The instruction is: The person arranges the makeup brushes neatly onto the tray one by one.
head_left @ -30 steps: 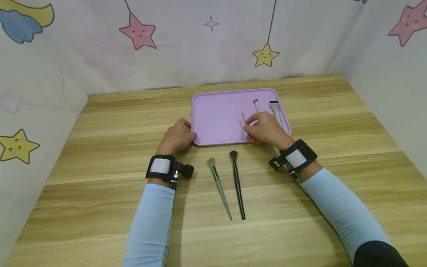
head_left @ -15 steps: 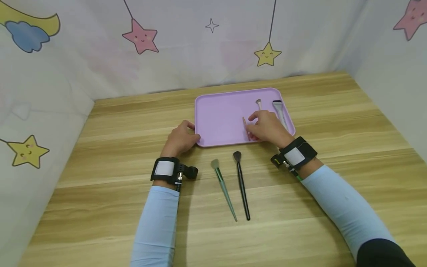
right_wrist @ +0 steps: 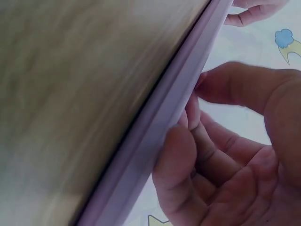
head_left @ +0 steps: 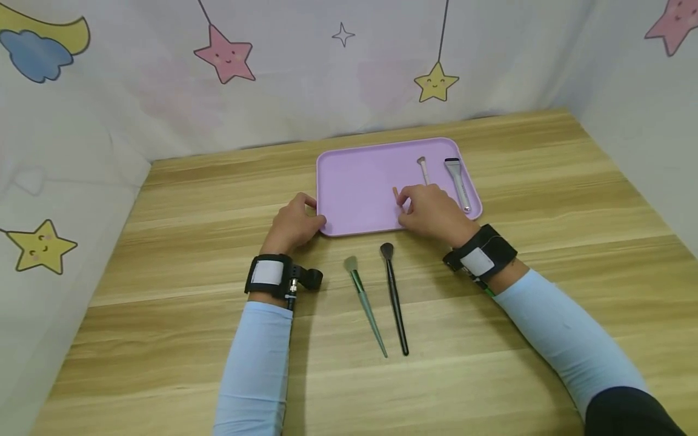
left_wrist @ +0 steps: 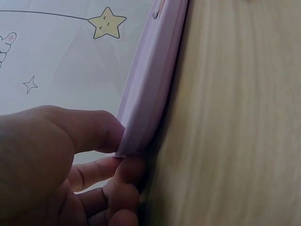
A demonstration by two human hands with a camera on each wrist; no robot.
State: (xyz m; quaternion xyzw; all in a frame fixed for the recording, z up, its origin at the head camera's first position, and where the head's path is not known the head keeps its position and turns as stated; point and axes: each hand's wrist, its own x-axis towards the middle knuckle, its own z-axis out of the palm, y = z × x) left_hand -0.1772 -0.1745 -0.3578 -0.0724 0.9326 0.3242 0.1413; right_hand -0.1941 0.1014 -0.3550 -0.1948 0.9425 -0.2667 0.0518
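Observation:
A shallow purple tray (head_left: 354, 175) lies near the back of the table. At its near left corner my left hand (head_left: 293, 225) grips the rim, thumb on top and fingers against the outside. Over the near right part, my right hand (head_left: 434, 212) pinches a thin brush with an orange end (head_left: 395, 192); most of the brush is hidden behind the fingers. Beyond that hand lies a small pale-handled makeup brush (head_left: 423, 169). Near the tray's right edge is a flat silver brush with a dark head (head_left: 458, 183).
Between my forearms, in front of the tray, lie a green makeup brush (head_left: 366, 309) and a black makeup brush (head_left: 395, 300), roughly side by side. White cloth walls (head_left: 294, 91) printed with stars enclose the wooden table (head_left: 180, 242) at the back and sides.
The thin brush has come lower onto the tray, and my right fingers have shifted up toward its orange end. My left hand keeps its place at the corner. The head view has shifted slightly.

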